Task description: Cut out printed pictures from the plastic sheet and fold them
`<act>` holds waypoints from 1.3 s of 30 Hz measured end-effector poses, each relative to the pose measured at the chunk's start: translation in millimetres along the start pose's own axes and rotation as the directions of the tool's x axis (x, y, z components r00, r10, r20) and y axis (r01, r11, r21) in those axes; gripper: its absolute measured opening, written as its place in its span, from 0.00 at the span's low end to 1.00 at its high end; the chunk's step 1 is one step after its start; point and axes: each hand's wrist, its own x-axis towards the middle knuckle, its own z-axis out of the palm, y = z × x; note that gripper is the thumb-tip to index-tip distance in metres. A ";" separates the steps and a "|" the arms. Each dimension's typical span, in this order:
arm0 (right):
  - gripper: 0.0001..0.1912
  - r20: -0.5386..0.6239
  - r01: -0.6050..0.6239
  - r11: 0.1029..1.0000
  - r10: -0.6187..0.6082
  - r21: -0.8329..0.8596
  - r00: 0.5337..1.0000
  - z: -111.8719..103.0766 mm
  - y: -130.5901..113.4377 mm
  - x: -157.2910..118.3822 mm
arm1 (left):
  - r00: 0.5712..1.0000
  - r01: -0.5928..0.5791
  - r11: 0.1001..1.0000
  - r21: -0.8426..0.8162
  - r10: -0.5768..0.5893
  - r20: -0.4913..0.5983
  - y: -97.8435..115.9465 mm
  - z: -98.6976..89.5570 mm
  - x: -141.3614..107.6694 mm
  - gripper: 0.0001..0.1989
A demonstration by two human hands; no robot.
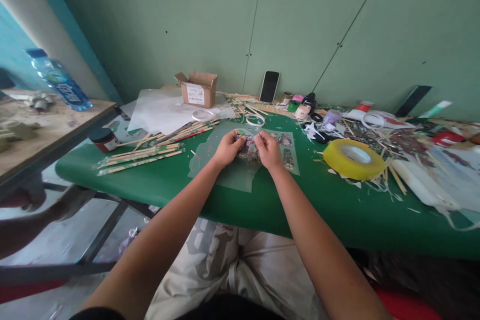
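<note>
Printed sheet (250, 152) is mid-surface, held up between both hands; blurry, so can't read the print or say if it's one piece or several. Left hand (227, 149) has it from 9 o'clock, right hand (267, 150) from 3, thumb and fingers closed on it, both grips narrow with almost no gap. Pinching from two sides close together probably keeps a floppy piece steady.

Clear film (234, 180) lies flat under the hands, spreading toward 6 and 9; looks like backing. More printed pieces (285, 140) sit at 3, just past the right hand.

Further out: white ring (255, 120) at 12, phone (270, 87) at 1 leaning on the wall (210, 15), likely propped to stay visible. Open carton (197, 95) at 11, flaps up, so its top is reachable. Wooden sticks (140, 160) in a bundle at 9; tape roll (333, 160) flat at 3, so it won't roll.

Edges: surface (243, 210) ends at 6, near the film, forearms crossing it. Wall stops travel at 12. Best room is 4 to 5, short of the tape.
</note>
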 end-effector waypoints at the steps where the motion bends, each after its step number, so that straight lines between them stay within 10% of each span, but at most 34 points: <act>1: 0.21 -0.001 -0.006 1.000 0.006 -0.007 1.000 -0.2 -0.2 0.1 | 1.000 0.003 1.000 -0.018 -0.004 -0.009 0.2 0.2 0.2 0.10; 39: 0.14 0.167 0.096 0.938 -0.041 -0.334 0.985 2.5 -6.3 -1.9 | 0.994 0.023 0.999 -0.040 -0.018 0.107 -1.3 -8.5 -2.3 0.12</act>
